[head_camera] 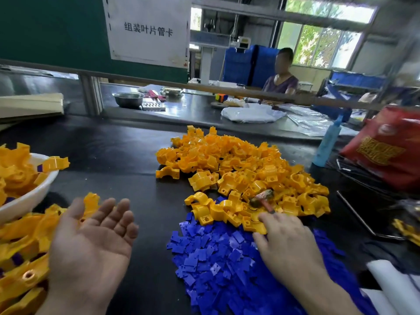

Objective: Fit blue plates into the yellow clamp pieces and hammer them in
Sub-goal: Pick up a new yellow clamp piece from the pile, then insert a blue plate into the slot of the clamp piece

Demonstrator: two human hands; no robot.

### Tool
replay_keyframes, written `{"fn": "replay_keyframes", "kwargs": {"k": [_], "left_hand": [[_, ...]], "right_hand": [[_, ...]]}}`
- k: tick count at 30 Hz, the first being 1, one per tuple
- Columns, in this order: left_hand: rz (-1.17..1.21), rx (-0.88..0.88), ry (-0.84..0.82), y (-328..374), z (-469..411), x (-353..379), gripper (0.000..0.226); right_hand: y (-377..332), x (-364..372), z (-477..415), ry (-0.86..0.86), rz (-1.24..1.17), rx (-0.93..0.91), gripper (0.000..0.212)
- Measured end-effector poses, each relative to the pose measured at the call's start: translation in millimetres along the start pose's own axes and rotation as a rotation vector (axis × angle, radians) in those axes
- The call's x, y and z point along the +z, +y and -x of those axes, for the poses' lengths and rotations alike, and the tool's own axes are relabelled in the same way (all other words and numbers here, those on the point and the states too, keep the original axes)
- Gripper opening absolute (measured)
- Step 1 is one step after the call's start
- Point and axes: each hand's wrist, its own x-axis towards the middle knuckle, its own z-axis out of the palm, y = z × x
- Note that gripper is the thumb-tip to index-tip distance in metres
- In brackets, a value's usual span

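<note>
Two heaps: yellow clamp pieces [238,169] beyond blue plates [216,264], hammer [263,198] lying on yellow heap, handy. My left grip [91,242] palm-up, fingers apart, empty, ready for part; right grip [288,244] at yellow heap edge, pinching or not, cannot tell.

I have my left hand [91,242] turned palm up, low on the left, with the fingers loosely spread, slightly curled and holding nothing. My right hand [288,244] lies palm down, stretched forward from the lower right, forefinger extended and thumb splayed to the left. Whether thumb and forefinger pinch anything, I cannot tell from here.
</note>
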Motion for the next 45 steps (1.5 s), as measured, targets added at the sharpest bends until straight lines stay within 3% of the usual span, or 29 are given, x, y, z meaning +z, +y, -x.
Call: {"fn": "replay_keyframes", "kwargs": {"k": [3,8,16,21,25,29,35,40,45], "left_hand": [[-0.109,-0.016,-0.032,-11.2,7.4,12.6,0.044],[-0.206,-0.102,0.042,-18.7,12.6,25.2,0.042],[-0.315,-0.198,-0.028,-27.8,16.2,24.3,0.039],[-0.552,-0.157,-0.057,-37.1,22.3,28.7,0.027],[-0.701,-0.15,-0.058,-43.2,25.7,29.8,0.019],[-0.789,-0.138,-0.063,-45.7,29.3,32.1,0.015],[-0.86,-0.132,-0.093,-48.1,35.1,33.9,0.013],[-0.904,-0.121,-0.127,-50.6,38.5,33.9,0.012],[-0.955,-0.101,-0.151,-54.0,40.7,33.0,0.01]], "right_hand": [[-29.9,11.7,-35.1,0.015,0.002,-0.201,0.051],[-55.2,35.3,-78.3,-0.258,0.128,-0.243,0.07],[-37.9,44.4,-60.0,0.089,0.038,-0.361,0.051],[-24.4,32.1,-50.6,0.243,-0.092,-0.314,0.031],[-11.3,24.6,-45.4,0.219,-0.201,-0.234,0.028],[-2.2,23.1,-43.7,0.145,-0.255,-0.177,0.011],[4.9,18.4,-49.4,-0.016,-0.387,-0.03,0.027],[6.0,12.2,-41.8,0.069,-0.292,-0.092,0.005],[8.4,7.8,-34.9,0.083,-0.212,-0.064,0.012]]}}
